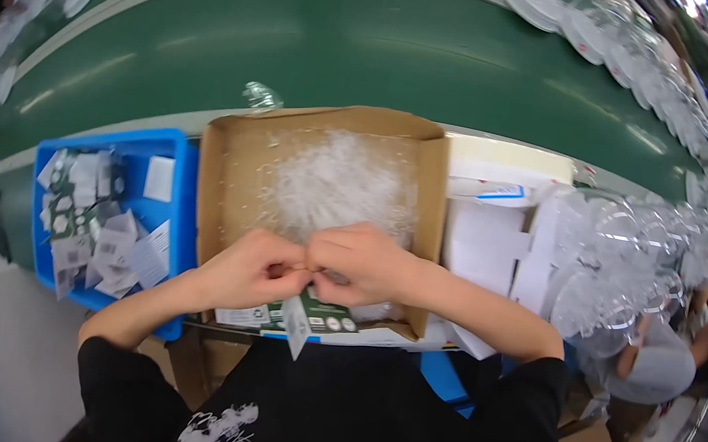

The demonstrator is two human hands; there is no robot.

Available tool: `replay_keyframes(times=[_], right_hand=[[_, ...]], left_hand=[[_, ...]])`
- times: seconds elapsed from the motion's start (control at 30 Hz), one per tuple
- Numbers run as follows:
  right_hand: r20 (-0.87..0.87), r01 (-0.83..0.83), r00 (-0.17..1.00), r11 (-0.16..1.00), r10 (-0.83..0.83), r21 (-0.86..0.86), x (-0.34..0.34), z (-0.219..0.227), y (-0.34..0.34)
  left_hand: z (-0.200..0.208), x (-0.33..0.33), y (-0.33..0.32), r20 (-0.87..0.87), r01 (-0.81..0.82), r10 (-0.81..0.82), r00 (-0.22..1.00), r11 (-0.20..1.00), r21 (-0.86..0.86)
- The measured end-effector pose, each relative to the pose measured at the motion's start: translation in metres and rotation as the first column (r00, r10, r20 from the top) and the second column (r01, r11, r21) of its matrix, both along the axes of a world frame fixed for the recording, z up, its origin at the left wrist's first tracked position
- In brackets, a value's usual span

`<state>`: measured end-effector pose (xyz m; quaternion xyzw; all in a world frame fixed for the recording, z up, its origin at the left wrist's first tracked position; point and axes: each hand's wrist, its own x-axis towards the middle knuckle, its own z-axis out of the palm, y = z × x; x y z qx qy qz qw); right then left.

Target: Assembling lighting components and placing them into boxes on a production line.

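Closest in, both hands meet right at the near edge of the cardboard box (329,140): the left hand (251,268) and right hand (361,263) have their fingertips pinched together narrow on something tiny between them, too small for me to make out, and a white-and-green card (298,323) hangs just below the pinch, past the box's near rim. Honestly the risk I see is that little piece slipping out, since the grip is all fingertips and it would vanish straight into the heap of clear plastic bits (343,185) filling the box. The card looks loose too and could drop onto the person's lap. More green-and-white printed cards (284,319) lie flat along the box's near edge. Left of the box sits a blue bin (171,148) full of small grey-and-white paper tags (92,228), all jumbled. Right of the box are white folded cartons (484,240), one with a blue stripe, then stacked clear plastic shells (623,261). Beyond the box runs a green conveyor belt (379,51), with more clear trays (602,29) at its far right.
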<state>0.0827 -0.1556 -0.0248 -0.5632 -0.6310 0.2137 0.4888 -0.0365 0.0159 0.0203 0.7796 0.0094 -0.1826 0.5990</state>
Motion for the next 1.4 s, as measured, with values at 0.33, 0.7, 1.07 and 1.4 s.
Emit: replay_keyframes(times=[0.33,0.7,1.07,1.4], right_hand=[[-0.026,-0.1,0.995,0.995,0.1,0.002,0.007,0.003,0.001],[-0.153,-0.083,0.985,0.996,0.08,-0.013,0.006,0.003,0.003],[-0.226,0.155,0.963,0.988,-0.149,0.009,0.011,0.003,0.008],[-0.193,0.181,0.966,0.983,-0.171,0.032,0.011,-0.001,0.006]], left_hand=[[-0.001,0.002,0.002,0.068,0.081,-0.082,0.994,0.997,0.007],[-0.002,-0.004,0.007,0.065,0.019,-0.014,0.998,0.996,-0.087],[-0.003,0.001,0.009,0.011,-0.224,0.232,0.973,0.949,-0.221],[-0.001,-0.001,0.01,0.033,-0.205,0.212,0.977,0.967,-0.149]])
